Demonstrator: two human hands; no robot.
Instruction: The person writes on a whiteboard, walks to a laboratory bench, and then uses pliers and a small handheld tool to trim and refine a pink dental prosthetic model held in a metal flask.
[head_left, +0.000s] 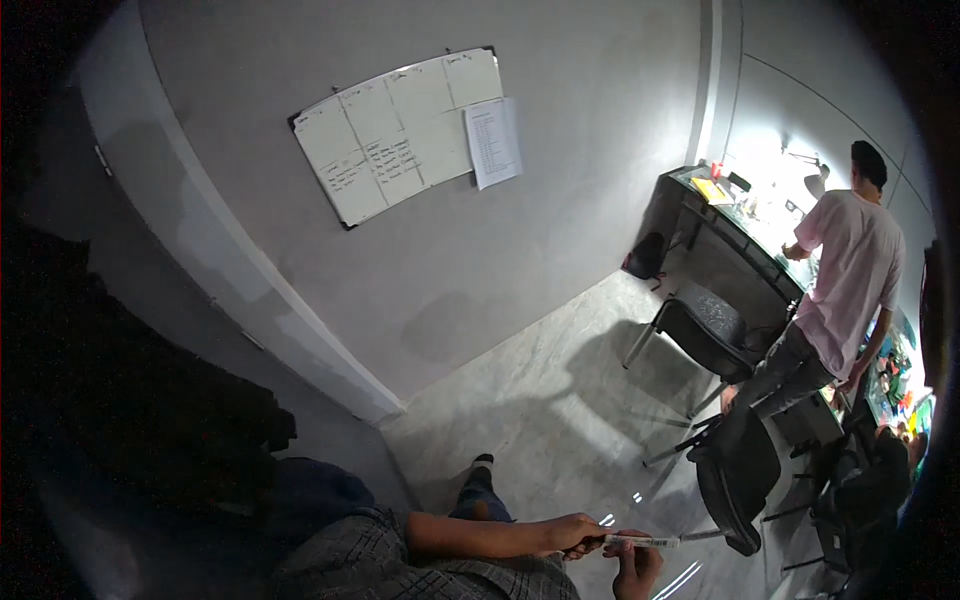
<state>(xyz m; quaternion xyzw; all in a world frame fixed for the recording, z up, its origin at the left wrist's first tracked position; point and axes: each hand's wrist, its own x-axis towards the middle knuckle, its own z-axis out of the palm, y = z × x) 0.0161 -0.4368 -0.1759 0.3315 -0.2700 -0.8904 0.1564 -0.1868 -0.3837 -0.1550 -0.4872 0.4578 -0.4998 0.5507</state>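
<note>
Checked shirt (pixel 345 555) nearest; white packet (pixel 655 542) lies crosswise, right hand (pixel 636 571) pinching it, left hand (pixel 577 534) curled at left end, hold unclear.

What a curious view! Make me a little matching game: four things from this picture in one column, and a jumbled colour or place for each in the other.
Column one:
1. Whiteboard
2. Slim pale item
3. Lamp
4. Co-worker's shirt

Column two:
A. Over the brightly lit desk
B. Pink
C. On the grey wall
D. In the fingers of the camera wearer's right hand

Right pairs: 1-C, 2-D, 3-A, 4-B
</note>
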